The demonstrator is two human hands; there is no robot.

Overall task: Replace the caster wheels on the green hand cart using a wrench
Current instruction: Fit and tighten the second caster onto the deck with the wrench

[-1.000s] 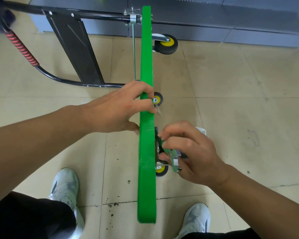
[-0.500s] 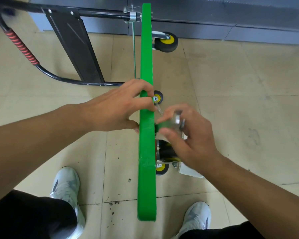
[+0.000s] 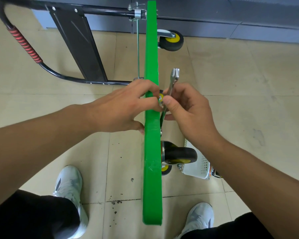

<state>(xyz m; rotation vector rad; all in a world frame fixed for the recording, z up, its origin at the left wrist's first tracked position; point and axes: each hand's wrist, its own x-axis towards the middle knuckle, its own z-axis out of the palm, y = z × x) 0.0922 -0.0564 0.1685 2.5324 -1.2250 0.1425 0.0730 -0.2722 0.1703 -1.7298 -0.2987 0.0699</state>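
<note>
The green hand cart stands on its side, its deck edge pointing up at me. My left hand grips the top edge of the deck, fingers curled over it. My right hand holds a silver wrench against the underside of the deck, its free jaw end pointing away from me. A black caster with a yellow hub is mounted on the underside near me. Another caster sits at the far end. A small yellow-hubbed wheel shows between my hands.
The cart's black folded handle with red grip lies on the tiled floor to the left. A white perforated basket sits on the floor under my right arm. A grey cabinet base runs along the back. My two shoes are below.
My right hand has swung the wrench from low beside the near caster up to the middle of the deck, its free end now pointing away. My left hand keeps its grip.
</note>
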